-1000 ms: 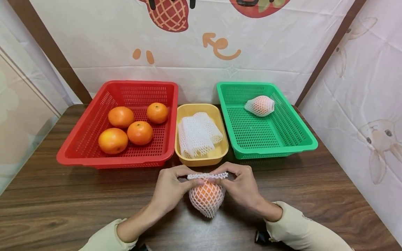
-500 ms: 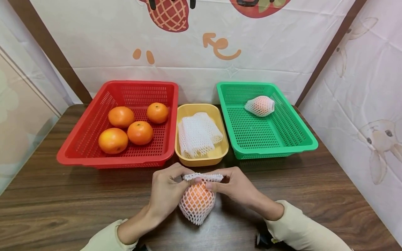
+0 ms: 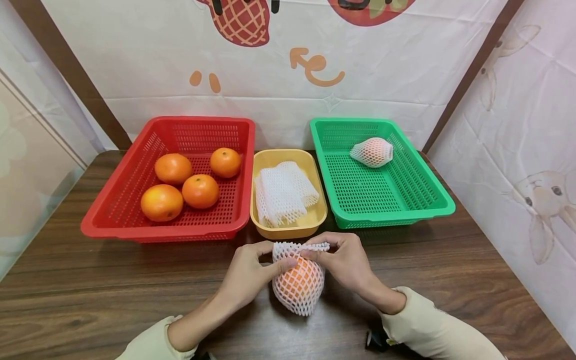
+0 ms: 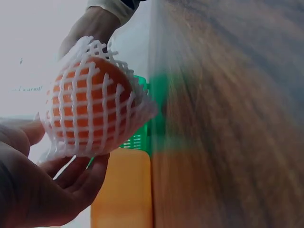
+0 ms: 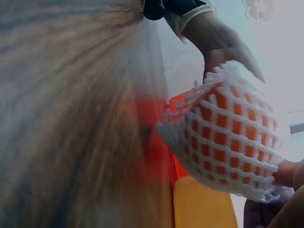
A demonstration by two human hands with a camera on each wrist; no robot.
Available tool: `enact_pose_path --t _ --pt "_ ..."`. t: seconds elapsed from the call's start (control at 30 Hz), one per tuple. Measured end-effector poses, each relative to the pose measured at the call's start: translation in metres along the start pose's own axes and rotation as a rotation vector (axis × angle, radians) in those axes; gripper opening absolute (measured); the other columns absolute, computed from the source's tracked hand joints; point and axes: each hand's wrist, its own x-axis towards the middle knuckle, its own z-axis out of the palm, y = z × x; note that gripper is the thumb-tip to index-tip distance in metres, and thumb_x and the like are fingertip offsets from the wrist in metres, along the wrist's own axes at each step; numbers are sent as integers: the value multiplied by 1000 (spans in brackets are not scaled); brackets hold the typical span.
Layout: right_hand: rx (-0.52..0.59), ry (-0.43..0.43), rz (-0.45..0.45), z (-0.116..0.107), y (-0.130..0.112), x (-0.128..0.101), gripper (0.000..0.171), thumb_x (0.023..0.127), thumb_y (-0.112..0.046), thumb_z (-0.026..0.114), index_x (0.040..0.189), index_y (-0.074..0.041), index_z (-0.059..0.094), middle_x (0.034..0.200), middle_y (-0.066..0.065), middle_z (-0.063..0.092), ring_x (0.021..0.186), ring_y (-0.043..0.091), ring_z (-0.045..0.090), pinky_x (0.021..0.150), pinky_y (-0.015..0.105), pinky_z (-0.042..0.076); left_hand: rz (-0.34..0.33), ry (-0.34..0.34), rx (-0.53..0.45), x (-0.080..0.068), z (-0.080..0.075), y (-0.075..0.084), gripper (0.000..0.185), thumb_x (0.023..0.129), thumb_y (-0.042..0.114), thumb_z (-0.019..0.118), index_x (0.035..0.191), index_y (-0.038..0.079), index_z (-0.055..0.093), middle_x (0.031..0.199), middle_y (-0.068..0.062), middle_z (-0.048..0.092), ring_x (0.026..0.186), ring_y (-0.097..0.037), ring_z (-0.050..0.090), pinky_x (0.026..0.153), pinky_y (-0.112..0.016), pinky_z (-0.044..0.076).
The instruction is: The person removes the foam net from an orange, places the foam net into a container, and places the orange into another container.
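Note:
An orange (image 3: 302, 281) sits inside a white foam net sleeve (image 3: 283, 247), its narrow end toward the person and its top edge toward the yellow tray. My left hand (image 3: 247, 274) holds the sleeve from the left, the thumb on the near face by the fruit and the fingers behind. With thumb and forefinger, my right hand (image 3: 350, 262) pinches the sleeve's top edge at the right. In the left wrist view the mesh covers the orange (image 4: 90, 104) nearly all round. The right wrist view has the right thumb (image 5: 286, 172) against the mesh near its edge.
Several bare oranges lie in the red basket (image 3: 162, 232) at left. Folded foam nets (image 3: 282, 192) fill much of the yellow tray (image 3: 288, 232) in the middle. One netted fruit (image 3: 372, 152) lies in the green basket (image 3: 396, 216) at right. A printed cloth (image 3: 270, 75) hangs behind the table (image 3: 81, 295).
The netted orange swung left toward the person, then back right. The left thumb now sits lower on the sleeve, and more of its top edge stands up between the hands.

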Motion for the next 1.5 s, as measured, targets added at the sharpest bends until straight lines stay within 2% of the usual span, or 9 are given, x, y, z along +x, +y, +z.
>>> enact_pose_path --t 0.23,0.33,0.6,0.73,0.93,1.03,1.13,1.33,1.5 --pt "64 41 -35 7 -1 -6 11 78 -12 80 84 -18 74 82 -8 71 71 16 65 58 32 55 -56 20 -6 0 -2 2 15 74 28 82 77 15 74 72 9 67 68 -10 57 64 -24 47" --pt "54 47 -69 10 -2 -8 12 77 -11 80 85 -19 73 83 -9 71 76 14 65 61 31 55 -27 69 -12 0 -2 2 12 71 21 84 76 15 74 71 11 68 68 -10 60 63 -24 48" --pt "154 -89 -74 11 2 -6 26 82 -19 76 107 -15 71 104 -4 69 95 17 62 77 32 53 250 235 0 1 -3 -2 14 68 11 86 73 17 74 72 15 66 67 -5 62 62 -29 51" --pt "210 -203 5 11 6 -3 38 87 -20 72 123 -12 64 117 -2 65 101 17 60 83 31 51 357 264 -43 2 -3 -5 12 72 11 83 73 15 73 73 10 66 67 -9 61 61 -24 49" --pt "325 -249 126 12 7 -1 34 84 -18 75 116 -9 69 112 3 68 105 20 62 85 31 51 577 243 -67 3 -1 -11 22 75 -10 72 77 11 70 77 3 64 72 -11 60 66 -18 49" --pt "268 -202 122 11 6 -1 28 78 -13 79 106 -12 74 107 -1 70 104 17 63 85 30 50 653 217 -44 3 2 -12 26 73 -15 66 80 9 68 81 2 63 76 -12 60 68 -17 49" --pt "156 -124 76 9 4 -1 21 75 -16 82 96 -18 77 98 -7 72 99 12 65 85 27 50 606 192 -5 1 4 -12 18 76 -5 75 84 10 67 86 2 62 79 -12 59 67 -20 49" --pt "-28 57 -153 9 5 -5 16 75 -24 82 89 -19 78 85 -12 71 80 8 68 70 26 54 313 84 72 -2 6 -6 40 68 31 85 101 14 69 102 8 62 96 -8 59 82 -27 49" --pt "-65 135 -265 10 7 -6 12 76 -20 82 86 -19 78 82 -12 71 75 6 68 63 23 53 185 38 15 -1 6 -3 29 70 33 84 94 20 73 95 14 65 93 -5 61 82 -27 50"
